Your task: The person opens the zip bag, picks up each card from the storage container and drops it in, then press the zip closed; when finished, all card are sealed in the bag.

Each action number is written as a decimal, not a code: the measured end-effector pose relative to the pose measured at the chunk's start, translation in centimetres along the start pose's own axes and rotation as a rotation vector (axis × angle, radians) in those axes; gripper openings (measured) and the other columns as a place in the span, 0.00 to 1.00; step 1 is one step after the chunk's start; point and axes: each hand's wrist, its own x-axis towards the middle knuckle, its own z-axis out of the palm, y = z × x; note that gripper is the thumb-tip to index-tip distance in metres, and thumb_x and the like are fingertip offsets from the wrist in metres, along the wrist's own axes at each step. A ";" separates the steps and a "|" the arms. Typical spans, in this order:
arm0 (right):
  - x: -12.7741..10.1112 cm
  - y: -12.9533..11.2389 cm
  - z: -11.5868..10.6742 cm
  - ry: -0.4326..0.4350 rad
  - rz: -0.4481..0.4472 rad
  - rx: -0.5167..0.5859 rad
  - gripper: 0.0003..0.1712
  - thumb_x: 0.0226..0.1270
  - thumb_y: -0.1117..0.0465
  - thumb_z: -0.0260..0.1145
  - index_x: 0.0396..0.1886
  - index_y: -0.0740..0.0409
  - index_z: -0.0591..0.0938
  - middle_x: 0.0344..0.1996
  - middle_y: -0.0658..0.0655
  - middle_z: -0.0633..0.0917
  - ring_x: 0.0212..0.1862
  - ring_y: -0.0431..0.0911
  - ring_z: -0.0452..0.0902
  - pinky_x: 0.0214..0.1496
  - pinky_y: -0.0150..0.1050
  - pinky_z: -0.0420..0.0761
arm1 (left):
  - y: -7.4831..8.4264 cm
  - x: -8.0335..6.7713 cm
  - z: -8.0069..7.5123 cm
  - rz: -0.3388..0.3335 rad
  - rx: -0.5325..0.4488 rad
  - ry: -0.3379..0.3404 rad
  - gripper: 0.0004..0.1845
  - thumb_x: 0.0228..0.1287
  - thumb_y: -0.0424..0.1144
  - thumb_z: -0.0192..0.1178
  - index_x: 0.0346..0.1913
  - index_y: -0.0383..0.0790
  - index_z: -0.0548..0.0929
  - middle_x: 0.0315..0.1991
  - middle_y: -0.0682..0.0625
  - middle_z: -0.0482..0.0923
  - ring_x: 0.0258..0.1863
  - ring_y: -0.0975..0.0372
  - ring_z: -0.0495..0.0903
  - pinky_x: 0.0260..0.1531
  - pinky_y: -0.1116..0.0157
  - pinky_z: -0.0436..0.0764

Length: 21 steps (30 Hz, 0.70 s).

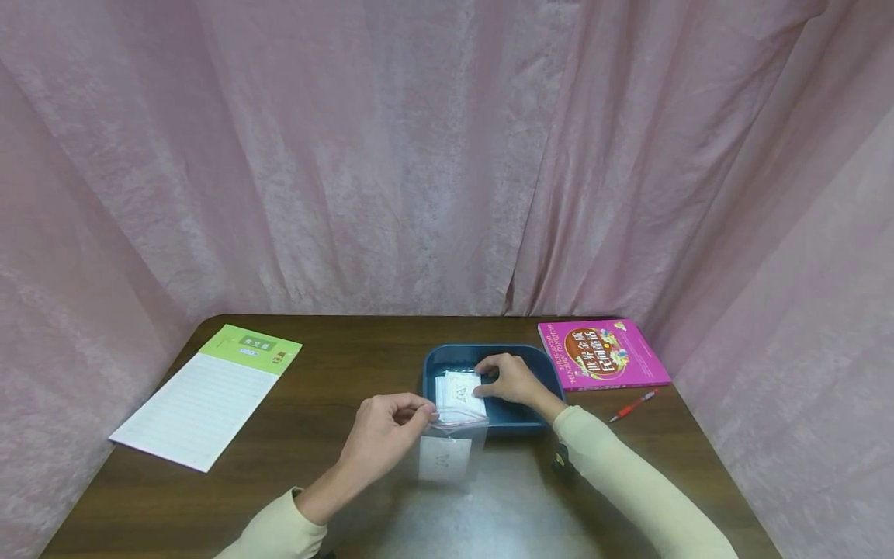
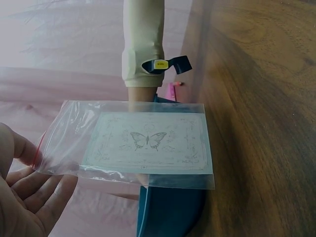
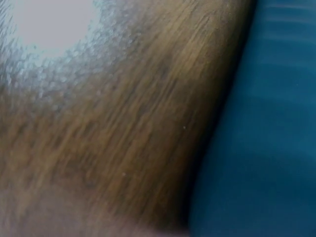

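Observation:
A clear zip bag [image 2: 59, 148] with a red line along its opening hangs from my left hand [image 1: 386, 431], whose thumb and finger pinch it near that end. Inside the bag lies a white card [image 2: 146, 153] printed with a butterfly and an ornate border. My right hand [image 1: 513, 380] reaches into the dark blue tray [image 1: 552, 373], with curled thumb and fingertips at the right edge of a white butterfly card [image 1: 461, 392]. That card lies over other white pieces on the tray's left side. Neither the right hand nor the cards show in the right wrist view.
A pink book [image 1: 604, 353] lies against the tray's right side, with a red pen [image 1: 634, 405] in front of it. On the left of the brown wooden table [image 1: 279, 481] is a lined pad with a green top [image 1: 202, 404]. Pink curtains [image 1: 391, 155] surround the table.

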 end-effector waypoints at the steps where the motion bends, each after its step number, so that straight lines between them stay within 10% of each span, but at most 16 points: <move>1: 0.0 0.0 0.0 0.000 0.000 -0.007 0.20 0.54 0.54 0.82 0.47 0.51 0.89 0.45 0.50 0.89 0.49 0.46 0.82 0.55 0.46 0.82 | 0.0 0.0 0.0 0.004 -0.004 0.000 0.05 0.69 0.38 0.66 0.37 0.44 0.91 0.32 0.56 0.89 0.28 0.65 0.84 0.27 0.68 0.82; 21: -0.5 -0.8 -0.3 0.096 -0.026 -0.008 0.16 0.54 0.61 0.82 0.44 0.54 0.89 0.38 0.50 0.88 0.42 0.43 0.81 0.47 0.41 0.83 | -0.1 0.1 0.0 0.002 -0.001 -0.002 0.05 0.69 0.38 0.66 0.38 0.42 0.91 0.31 0.56 0.88 0.26 0.65 0.81 0.25 0.69 0.79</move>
